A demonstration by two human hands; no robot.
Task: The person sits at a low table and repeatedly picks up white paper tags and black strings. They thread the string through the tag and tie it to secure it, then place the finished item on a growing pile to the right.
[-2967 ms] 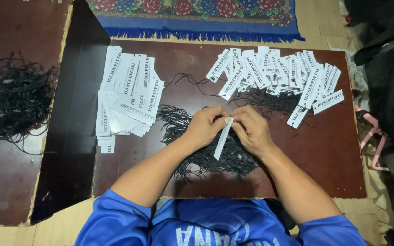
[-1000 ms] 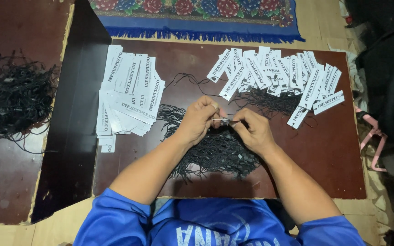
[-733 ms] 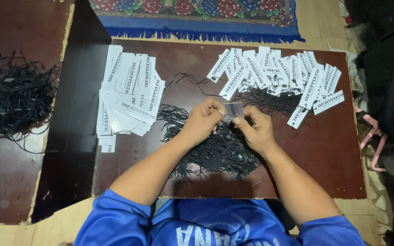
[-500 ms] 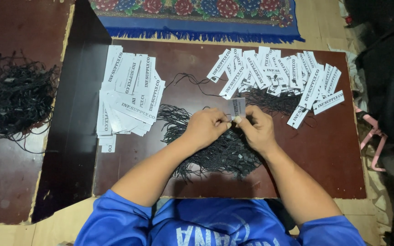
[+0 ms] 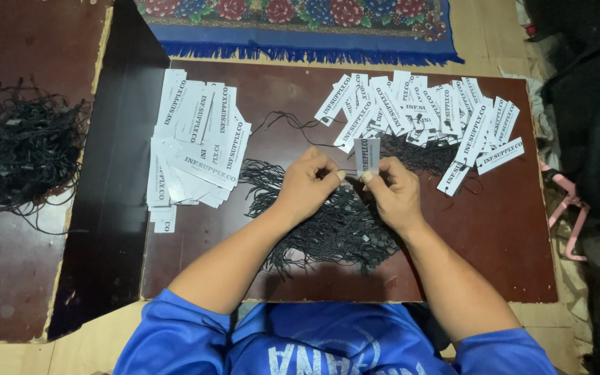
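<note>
Now the right hand (image 5: 396,191) pinches a white tag (image 5: 368,156) by its lower end and holds it upright, printed face toward the camera — half a second ago the tag sat a little further right and higher, and a second ago it was hardly visible between the fingers, so it has been turned up and brought in toward the left hand (image 5: 310,182). The left hand is closed in a pinch just beside the tag's lower end; what it grips is too fine to make out, though it looks like one black cord. The two hands nearly touch over the middle of the bench (image 5: 508,243), so the work has moved from handling the cord to meeting cord and tag.

Under both hands lies a loose heap of black cords (image 5: 328,232), spreading toward the near edge. Along the far edge to the right is a fan of tags (image 5: 425,111), some with cords trailing from them; toward the far left corner sits a stack of plain tags (image 5: 192,149). Off the bench — on a separate brown board at the left — lies a second tangle of cords (image 5: 26,149). A flowered rug (image 5: 300,28) lies beyond the far edge.
</note>
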